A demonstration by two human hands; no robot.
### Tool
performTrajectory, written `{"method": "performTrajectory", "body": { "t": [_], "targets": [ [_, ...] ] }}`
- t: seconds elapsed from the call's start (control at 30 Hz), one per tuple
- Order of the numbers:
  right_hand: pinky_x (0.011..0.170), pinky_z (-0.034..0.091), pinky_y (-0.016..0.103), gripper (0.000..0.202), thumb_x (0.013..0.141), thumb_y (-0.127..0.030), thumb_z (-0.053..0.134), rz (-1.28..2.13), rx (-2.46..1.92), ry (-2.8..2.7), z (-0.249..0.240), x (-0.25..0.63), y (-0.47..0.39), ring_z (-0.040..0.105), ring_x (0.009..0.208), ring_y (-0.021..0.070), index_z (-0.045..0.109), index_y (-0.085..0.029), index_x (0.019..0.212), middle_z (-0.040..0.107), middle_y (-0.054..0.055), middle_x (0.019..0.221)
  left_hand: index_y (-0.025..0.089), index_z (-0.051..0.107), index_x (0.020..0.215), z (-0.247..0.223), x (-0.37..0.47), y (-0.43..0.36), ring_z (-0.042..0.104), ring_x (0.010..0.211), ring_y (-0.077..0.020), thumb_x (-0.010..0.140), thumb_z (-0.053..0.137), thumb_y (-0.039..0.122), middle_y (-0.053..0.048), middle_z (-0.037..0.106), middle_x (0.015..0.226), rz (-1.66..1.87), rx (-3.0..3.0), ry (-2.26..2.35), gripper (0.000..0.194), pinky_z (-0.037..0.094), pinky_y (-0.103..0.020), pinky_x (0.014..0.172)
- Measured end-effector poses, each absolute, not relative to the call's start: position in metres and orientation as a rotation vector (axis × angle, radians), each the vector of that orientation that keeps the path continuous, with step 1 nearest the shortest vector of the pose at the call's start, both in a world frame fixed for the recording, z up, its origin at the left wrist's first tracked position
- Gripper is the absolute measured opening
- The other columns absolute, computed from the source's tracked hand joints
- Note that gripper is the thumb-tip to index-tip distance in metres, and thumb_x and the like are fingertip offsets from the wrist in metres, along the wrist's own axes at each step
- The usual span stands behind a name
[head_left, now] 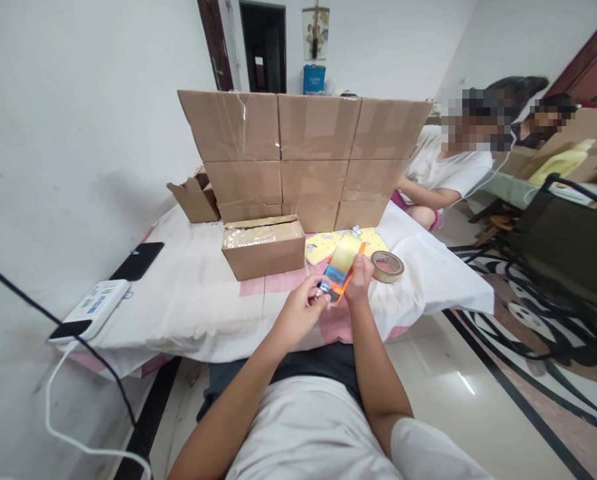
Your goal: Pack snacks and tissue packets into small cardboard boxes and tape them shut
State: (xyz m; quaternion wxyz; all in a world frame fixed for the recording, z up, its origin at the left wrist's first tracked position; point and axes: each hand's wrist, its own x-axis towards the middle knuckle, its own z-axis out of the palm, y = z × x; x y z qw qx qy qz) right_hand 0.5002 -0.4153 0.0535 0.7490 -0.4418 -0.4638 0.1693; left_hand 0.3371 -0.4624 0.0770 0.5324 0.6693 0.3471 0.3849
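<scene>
An orange and blue tape dispenser (336, 275) with a yellowish roll is held over the table's front part. My right hand (360, 279) is closed round its right side. At the dispenser's lower left end, my left hand (307, 308) pinches something small, perhaps the tape's end; it is too small to make out. A small brown carton (265, 252) with shiny tape on its top lies left of the dispenser. Just right of my right hand is a loose tape roll (387, 267). Under the dispenser, a yellow patterned sheet (377, 245) lies on the cloth.
Stacked cartons (314, 133) form a wall at the table's back, with an open carton (194, 199) to their left. A black phone (138, 261) and a white power strip (95, 307) lie at left. A person (448, 167) sits behind the table's right side.
</scene>
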Motion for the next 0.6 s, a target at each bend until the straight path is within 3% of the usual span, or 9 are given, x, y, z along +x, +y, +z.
{"method": "performTrajectory", "body": {
  "t": [0.27,0.47,0.6],
  "targets": [
    [0.05,0.033,0.025,0.052,0.091,-0.064,0.048,0.45,-0.911,-0.889,0.059,0.502,-0.413,0.039,0.051,0.0106,0.046,-0.019,0.063,0.043,-0.003,0.057,0.023,0.043,0.131,0.063,0.34,-0.467,0.057,0.063,-0.0126,0.088,0.06,0.027,0.004,0.066,0.074,0.933,1.617,0.884,0.046,0.038,-0.024,0.064],
    [0.05,0.034,0.024,0.053,0.09,-0.063,0.052,0.368,-0.96,-0.824,0.06,0.503,-0.418,0.04,0.052,0.0104,0.048,-0.02,0.06,0.042,-0.004,0.056,0.024,0.044,0.127,0.052,0.341,-0.47,0.049,0.055,-0.011,0.088,0.062,0.028,0.004,0.069,0.077,0.931,1.605,0.927,0.042,0.035,-0.024,0.059],
    [0.048,0.031,0.024,0.055,0.09,-0.063,0.053,0.349,-0.942,-0.839,0.067,0.502,-0.424,0.034,0.049,0.0093,0.042,-0.02,0.057,0.038,-0.005,0.052,0.023,0.044,0.124,0.05,0.342,-0.469,0.06,0.065,-0.0134,0.087,0.063,0.027,0.002,0.07,0.077,0.941,1.476,0.873,0.042,0.04,-0.025,0.066]
  ]
}}
